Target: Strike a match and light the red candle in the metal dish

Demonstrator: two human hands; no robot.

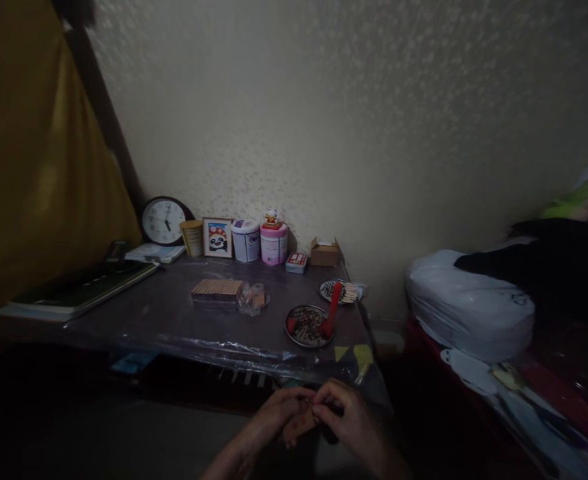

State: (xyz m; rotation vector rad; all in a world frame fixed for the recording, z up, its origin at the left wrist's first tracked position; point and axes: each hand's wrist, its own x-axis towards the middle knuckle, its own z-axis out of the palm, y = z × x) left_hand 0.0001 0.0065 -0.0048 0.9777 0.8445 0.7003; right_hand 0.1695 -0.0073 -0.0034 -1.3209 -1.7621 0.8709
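Below the table's front edge, my left hand (280,415) is closed around a small brown card (300,424) with a few darker spots on its face. At the card's upper right edge my right hand (345,415) pinches with thumb and forefinger; whatever lies between those fingertips is too small and dark to name. On the table beyond, a round metal dish (299,339) holds many small dark and pale bits, and a red spoon (333,311) rests in it. A second dish (324,283) behind carries similar bits and a bundle of pale sticks (349,292).
A stack of brown cards (217,291) and a crumpled clear bag (249,300) lie mid-table (164,303). Along the wall stand a clock (164,221), a framed picture (218,238), two tubs (247,241) and an open carton (325,253). A white bag (467,300) sits at right.
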